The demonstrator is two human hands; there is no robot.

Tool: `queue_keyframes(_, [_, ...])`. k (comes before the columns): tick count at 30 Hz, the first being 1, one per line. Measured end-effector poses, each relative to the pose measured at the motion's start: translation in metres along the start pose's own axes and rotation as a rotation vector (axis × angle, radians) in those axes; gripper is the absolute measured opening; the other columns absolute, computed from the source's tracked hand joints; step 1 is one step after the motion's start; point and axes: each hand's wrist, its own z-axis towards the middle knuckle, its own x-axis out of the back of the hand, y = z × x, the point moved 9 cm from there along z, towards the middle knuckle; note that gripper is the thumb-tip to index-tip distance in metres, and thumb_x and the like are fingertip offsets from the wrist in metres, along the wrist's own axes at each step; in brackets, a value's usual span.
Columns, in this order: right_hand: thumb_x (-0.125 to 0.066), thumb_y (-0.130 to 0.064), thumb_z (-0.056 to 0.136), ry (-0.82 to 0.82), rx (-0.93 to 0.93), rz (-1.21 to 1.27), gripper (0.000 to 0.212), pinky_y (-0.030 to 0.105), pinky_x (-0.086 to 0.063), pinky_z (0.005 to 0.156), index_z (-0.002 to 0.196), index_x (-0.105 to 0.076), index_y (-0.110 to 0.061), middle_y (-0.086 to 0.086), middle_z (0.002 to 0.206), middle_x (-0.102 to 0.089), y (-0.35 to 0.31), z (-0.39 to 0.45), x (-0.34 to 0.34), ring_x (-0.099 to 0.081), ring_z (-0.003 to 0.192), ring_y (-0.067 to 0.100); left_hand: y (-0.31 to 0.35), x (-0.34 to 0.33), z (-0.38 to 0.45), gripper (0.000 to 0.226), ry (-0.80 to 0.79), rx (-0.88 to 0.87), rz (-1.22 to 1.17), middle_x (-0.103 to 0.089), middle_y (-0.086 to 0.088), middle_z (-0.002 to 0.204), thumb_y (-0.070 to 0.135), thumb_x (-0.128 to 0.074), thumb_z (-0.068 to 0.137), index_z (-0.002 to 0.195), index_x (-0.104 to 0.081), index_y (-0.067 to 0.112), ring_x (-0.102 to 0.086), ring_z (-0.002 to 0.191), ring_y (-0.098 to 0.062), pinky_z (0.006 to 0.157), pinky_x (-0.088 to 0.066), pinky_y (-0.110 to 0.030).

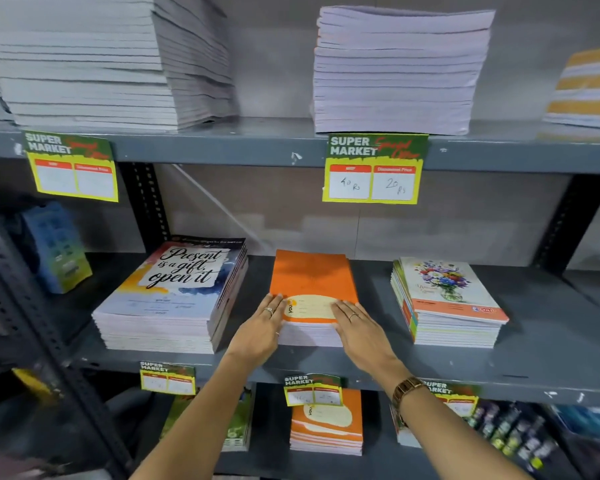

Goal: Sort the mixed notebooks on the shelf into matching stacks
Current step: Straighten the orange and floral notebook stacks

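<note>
Three notebook stacks sit on the middle shelf (326, 365). The orange stack (312, 275) is in the centre. My left hand (260, 327) lies flat against its front left corner, and my right hand (361, 330) lies flat on its front right corner, fingers extended on the top cover. Neither hand grips a notebook. To the left is a tall stack with a "Present is a gift, open it" cover (174, 289). To the right is a floral-cover stack (447, 296) with mixed coloured spines.
The upper shelf (222, 147) carries tall pale notebook stacks (94, 57) (399, 71) and a yellow-striped pile (589, 88). Price tags (373, 169) hang from shelf edges. Below are more orange notebooks (326, 431). A blue box (56, 247) stands at far left beside a metal upright (146, 202).
</note>
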Motion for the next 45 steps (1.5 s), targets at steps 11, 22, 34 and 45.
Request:
queue_keyframes(11, [-0.025, -0.038, 0.101, -0.017, -0.025, 0.057, 0.052, 0.024, -0.004, 0.115, 0.149, -0.019, -0.017, -0.001, 0.158, -0.020, 0.005, 0.000, -0.001, -0.013, 0.146, 0.014, 0.002, -0.003, 0.004, 0.055, -0.080, 0.042, -0.022, -0.002, 0.002, 0.161, 0.033, -0.025, 0.102, 0.150, -0.006, 0.015, 0.007, 0.148, -0.014, 0.122, -0.013, -0.035])
queue_keyframes(22, [-0.030, -0.038, 0.100, 0.023, -0.057, 0.026, 0.049, 0.020, -0.003, 0.110, 0.147, -0.024, -0.023, -0.006, 0.156, -0.026, 0.013, -0.005, -0.006, -0.018, 0.145, 0.011, 0.002, -0.009, 0.004, 0.058, -0.042, 0.053, -0.016, 0.000, 0.001, 0.161, 0.009, -0.031, 0.099, 0.150, -0.004, 0.016, 0.009, 0.148, -0.016, 0.120, -0.012, -0.032])
queue_keyframes(34, [-0.031, -0.036, 0.100, -0.006, -0.039, -0.040, 0.051, 0.027, -0.012, 0.117, 0.148, -0.021, -0.021, -0.003, 0.156, -0.025, 0.011, -0.002, -0.010, -0.018, 0.145, 0.013, 0.001, -0.007, 0.005, 0.056, -0.063, 0.080, -0.066, -0.003, 0.003, 0.161, 0.014, -0.035, 0.100, 0.150, -0.009, 0.018, 0.006, 0.148, -0.015, 0.120, -0.018, -0.037])
queue_keyframes(45, [-0.034, -0.034, 0.100, -0.013, -0.035, -0.038, 0.052, 0.028, -0.016, 0.117, 0.148, -0.019, -0.021, -0.002, 0.157, -0.022, 0.009, -0.005, -0.005, -0.016, 0.146, 0.014, 0.003, -0.004, 0.005, 0.055, -0.099, 0.085, -0.123, -0.007, 0.003, 0.161, 0.018, -0.037, 0.100, 0.150, -0.013, 0.019, 0.004, 0.148, -0.014, 0.121, -0.016, -0.037])
